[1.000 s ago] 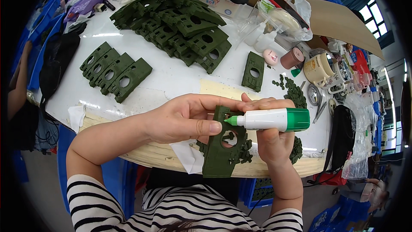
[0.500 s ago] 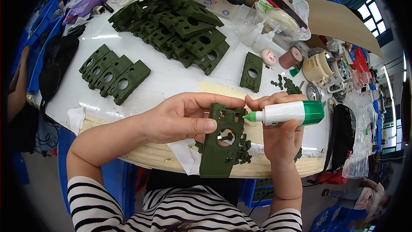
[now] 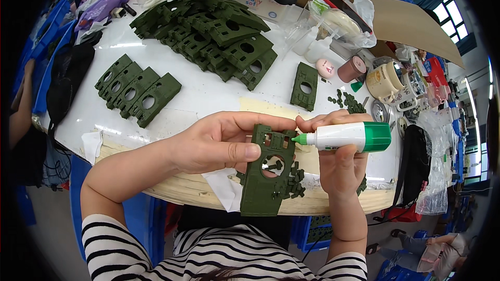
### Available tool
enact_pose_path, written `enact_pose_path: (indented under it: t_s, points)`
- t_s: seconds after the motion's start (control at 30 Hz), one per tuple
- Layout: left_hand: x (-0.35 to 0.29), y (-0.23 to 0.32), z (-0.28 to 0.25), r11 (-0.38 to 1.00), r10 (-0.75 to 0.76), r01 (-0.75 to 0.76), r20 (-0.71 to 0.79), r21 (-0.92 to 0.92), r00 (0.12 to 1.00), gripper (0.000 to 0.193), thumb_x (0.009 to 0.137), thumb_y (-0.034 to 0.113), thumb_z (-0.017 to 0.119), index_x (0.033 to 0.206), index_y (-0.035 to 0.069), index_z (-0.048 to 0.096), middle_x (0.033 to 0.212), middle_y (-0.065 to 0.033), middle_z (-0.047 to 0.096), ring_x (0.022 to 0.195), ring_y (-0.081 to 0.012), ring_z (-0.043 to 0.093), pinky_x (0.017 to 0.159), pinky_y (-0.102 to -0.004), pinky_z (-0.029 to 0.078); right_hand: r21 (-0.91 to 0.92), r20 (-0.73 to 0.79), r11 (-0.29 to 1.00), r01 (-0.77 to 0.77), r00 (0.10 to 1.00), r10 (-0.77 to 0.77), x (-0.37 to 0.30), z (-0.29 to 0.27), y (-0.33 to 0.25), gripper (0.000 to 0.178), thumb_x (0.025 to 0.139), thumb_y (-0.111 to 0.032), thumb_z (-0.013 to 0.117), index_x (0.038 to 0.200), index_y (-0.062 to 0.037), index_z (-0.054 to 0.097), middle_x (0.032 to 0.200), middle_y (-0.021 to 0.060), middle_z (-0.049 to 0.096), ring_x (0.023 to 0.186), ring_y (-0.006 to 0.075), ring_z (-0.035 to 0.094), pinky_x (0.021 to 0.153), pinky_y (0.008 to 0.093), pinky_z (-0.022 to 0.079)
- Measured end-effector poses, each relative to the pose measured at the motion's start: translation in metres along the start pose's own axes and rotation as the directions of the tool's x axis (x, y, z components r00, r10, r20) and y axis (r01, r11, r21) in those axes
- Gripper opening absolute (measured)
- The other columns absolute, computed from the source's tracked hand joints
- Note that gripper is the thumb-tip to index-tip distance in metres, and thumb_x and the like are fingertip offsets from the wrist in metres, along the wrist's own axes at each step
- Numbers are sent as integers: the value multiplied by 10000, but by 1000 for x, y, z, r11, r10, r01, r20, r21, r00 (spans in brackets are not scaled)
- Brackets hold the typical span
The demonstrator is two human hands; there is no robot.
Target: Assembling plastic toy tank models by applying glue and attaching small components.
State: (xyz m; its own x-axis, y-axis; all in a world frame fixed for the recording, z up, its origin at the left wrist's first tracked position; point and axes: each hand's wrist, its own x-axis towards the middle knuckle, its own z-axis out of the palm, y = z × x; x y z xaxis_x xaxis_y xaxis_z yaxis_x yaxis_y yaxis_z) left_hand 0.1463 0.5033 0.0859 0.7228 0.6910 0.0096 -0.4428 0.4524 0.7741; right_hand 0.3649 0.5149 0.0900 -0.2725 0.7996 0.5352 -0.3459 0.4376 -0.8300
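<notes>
Dark green plastic is clamped in the left hand (image 3: 221,143), its thumb on the face of one moulded rectangular plate with a large round hole (image 3: 260,192), held tilted over the near edge of the white-topped bench (image 3: 208,101). At the plate's upper right edge stands the pointed green nozzle (image 3: 299,139) of a white squeeze bottle with a green base (image 3: 341,138); whether the tip touches cannot be told. The right hand (image 3: 341,171) has its fingers wrapped about that bottle. Good work here probably calls for a still plate, the tip kept close and a light, brief squeeze, so liquid stays off the outer face.

Counting from the left: four similar green plates in an overlapping row (image 3: 141,79); a heaped stack of green plates (image 3: 211,41), too overlapped to number; small dark green loose pieces (image 3: 295,182) beside the held plate, uncountable; one separate green plate (image 3: 304,75); one pink egg-shaped object (image 3: 325,66); more small green pieces (image 3: 355,105), also too crowded; one brownish-pink cylinder (image 3: 350,70).
</notes>
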Motion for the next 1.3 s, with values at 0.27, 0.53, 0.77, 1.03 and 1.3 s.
enact_pose_path:
  t_s: [0.27, 0.53, 0.77, 1.03, 1.3]
  points:
    - [1, 0, 0, 1000, 7, -7, 2, 12, 1000, 647, 863, 242, 606, 1361, -42, 306, 1401, -141, 354, 1194, -298, 473, 884, -397, 503, -51, 0, 999, 5, 1000, -5, -1, -2, 1, 355, 897, -272, 563, 1064, 19, 449, 963, 160, 596, 920, 254, 608, 850, 380, 469]
    - [0, -1, -1, 1000, 7, -7, 5, 6, 1000, 650, 862, 244, 611, 1360, -42, 306, 1377, -150, 384, 1187, -293, 482, 885, -380, 505, -69, 7, 998, -4, 1000, 4, -2, -4, 1, 364, 895, -279, 565, 1064, 21, 447, 967, 156, 595, 927, 254, 606, 854, 384, 472]
    - [0, 1, 0, 1000, -6, 6, -7, -5, 1000, 643, 859, 239, 614, 1356, -40, 315, 1358, -152, 407, 1175, -296, 494, 881, -384, 508, 122, -25, 991, -62, 998, 66, 0, 1, 0, 358, 894, -274, 565, 1063, 15, 439, 972, 151, 580, 938, 254, 600, 906, 463, 470]
    - [1, 0, 0, 1000, 8, -8, -8, -9, 1000, 628, 864, 221, 604, 1359, -36, 314, 1358, -146, 406, 1177, -300, 490, 889, -394, 501, 61, -7, 996, -71, 997, 72, -1, -2, 0, 342, 901, -256, 557, 1073, 14, 439, 972, 150, 583, 950, 259, 601, 909, 465, 467]
    - [0, -1, -1, 1000, 4, -4, 0, -12, 1000, 622, 871, 213, 593, 1362, -38, 306, 1363, -142, 399, 1188, -301, 477, 893, -399, 499, 89, -5, 994, -65, 998, 65, -1, -1, 0, 352, 894, -260, 568, 1075, 12, 436, 970, 150, 584, 951, 261, 601, 909, 469, 466]
